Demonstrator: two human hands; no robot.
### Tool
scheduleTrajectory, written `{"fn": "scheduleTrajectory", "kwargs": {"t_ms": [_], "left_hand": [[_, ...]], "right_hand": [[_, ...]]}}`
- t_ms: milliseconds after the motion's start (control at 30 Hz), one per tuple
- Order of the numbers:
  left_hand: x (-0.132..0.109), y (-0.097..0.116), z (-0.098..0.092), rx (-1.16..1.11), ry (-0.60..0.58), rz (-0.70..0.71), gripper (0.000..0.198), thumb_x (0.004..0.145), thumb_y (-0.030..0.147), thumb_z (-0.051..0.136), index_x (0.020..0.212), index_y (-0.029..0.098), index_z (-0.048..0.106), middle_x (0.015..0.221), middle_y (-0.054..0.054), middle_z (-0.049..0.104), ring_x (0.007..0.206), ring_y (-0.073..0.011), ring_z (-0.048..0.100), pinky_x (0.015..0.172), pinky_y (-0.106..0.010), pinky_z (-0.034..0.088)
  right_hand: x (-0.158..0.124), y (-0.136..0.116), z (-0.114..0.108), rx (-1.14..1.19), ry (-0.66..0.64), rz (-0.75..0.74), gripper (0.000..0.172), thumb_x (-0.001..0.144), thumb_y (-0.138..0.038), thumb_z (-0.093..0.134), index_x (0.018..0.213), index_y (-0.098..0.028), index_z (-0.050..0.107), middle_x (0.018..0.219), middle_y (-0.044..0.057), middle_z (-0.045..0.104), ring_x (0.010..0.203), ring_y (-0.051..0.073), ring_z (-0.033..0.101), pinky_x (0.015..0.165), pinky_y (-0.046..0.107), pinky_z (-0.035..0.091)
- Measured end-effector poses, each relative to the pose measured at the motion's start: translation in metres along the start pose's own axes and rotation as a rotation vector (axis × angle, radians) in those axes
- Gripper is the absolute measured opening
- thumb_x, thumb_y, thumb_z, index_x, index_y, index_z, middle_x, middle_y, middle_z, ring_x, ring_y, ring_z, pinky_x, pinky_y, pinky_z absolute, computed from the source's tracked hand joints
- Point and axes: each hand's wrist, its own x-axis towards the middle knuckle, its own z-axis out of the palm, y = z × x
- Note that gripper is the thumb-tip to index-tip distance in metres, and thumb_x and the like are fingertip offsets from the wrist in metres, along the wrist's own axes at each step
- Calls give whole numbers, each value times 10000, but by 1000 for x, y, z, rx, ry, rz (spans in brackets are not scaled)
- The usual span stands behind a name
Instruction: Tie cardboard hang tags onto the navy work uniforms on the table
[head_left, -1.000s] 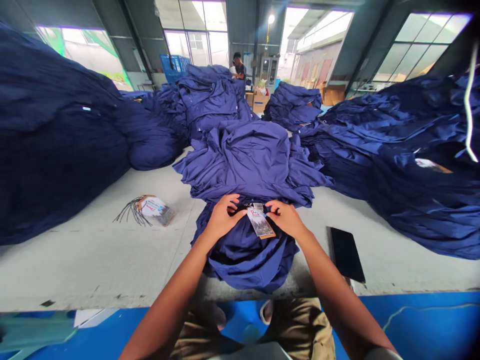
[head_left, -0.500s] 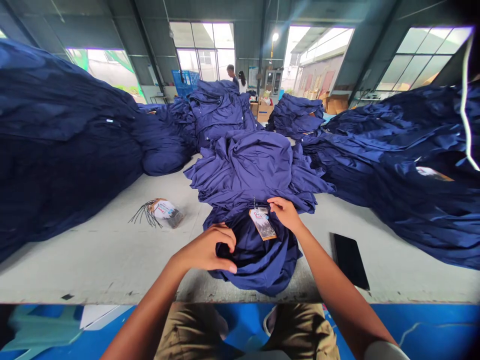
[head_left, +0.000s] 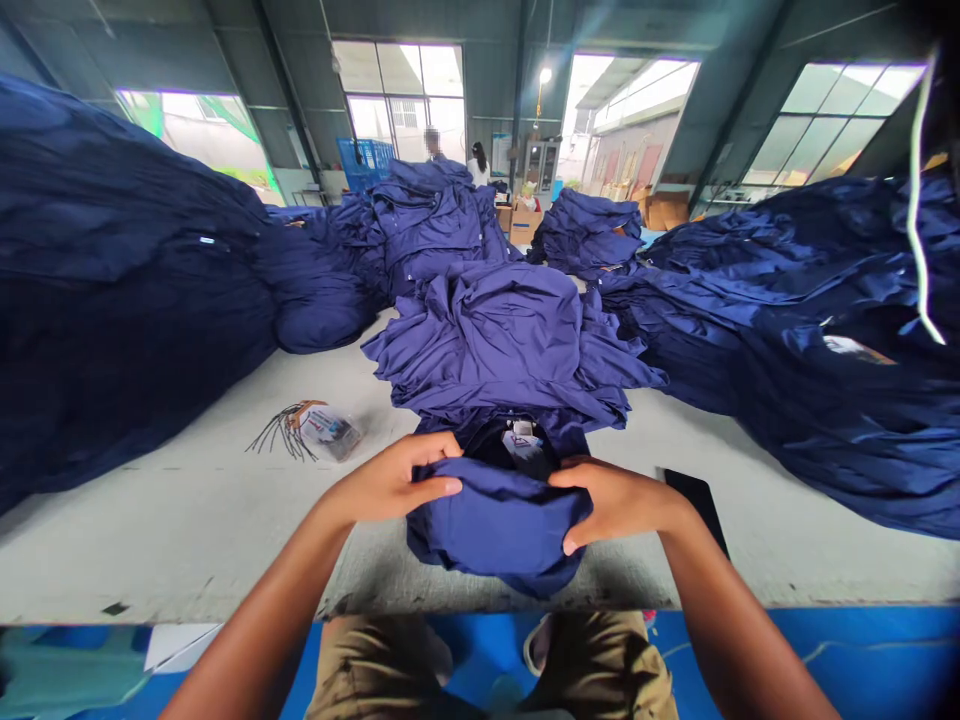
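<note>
A navy garment (head_left: 502, 520) lies at the table's front edge, its upper layer raised in a fold between my hands. My left hand (head_left: 405, 480) grips the left side of that fold between thumb and fingers. On the right side, my right hand (head_left: 607, 500) grips the same cloth, thumb toward me. Behind the fold, inside the opening, shows part of a printed hang tag (head_left: 523, 445); its lower end is hidden by the cloth. Beyond it spreads a stack of navy garments (head_left: 495, 330), touching the one I hold.
A bundle of hang tags with black strings (head_left: 326, 430) lies on the white table (head_left: 187, 530) to the left. A black phone (head_left: 697, 505) is partly behind my right forearm. Large navy garment piles (head_left: 135, 270) rise on both sides. Two people (head_left: 478, 165) are far back.
My right hand has moved from beside the hang tag down to the garment's right side and closed on it. The front cloth is lifted, covering the tag's lower part.
</note>
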Motion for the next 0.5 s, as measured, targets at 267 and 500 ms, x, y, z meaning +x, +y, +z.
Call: {"fn": "scheduleTrajectory", "kwargs": {"t_ms": [267, 500], "left_hand": [[39, -13, 40, 13, 526, 205, 294, 921, 413, 661, 1156, 236, 677, 1061, -90, 707, 961, -238, 668, 884, -391, 545], [60, -43, 95, 582, 556, 768, 315, 816, 451, 716, 1120, 370, 726, 1120, -81, 721, 1020, -300, 671, 974, -525, 520]], "right_hand": [[11, -14, -70, 367, 7, -249, 450, 807, -633, 748, 667, -220, 639, 794, 54, 654, 717, 208, 577, 696, 357, 471], [64, 12, -114, 596, 847, -90, 496, 718, -728, 664, 711, -251, 530, 804, 80, 663, 770, 289, 652, 695, 429, 508]]}}
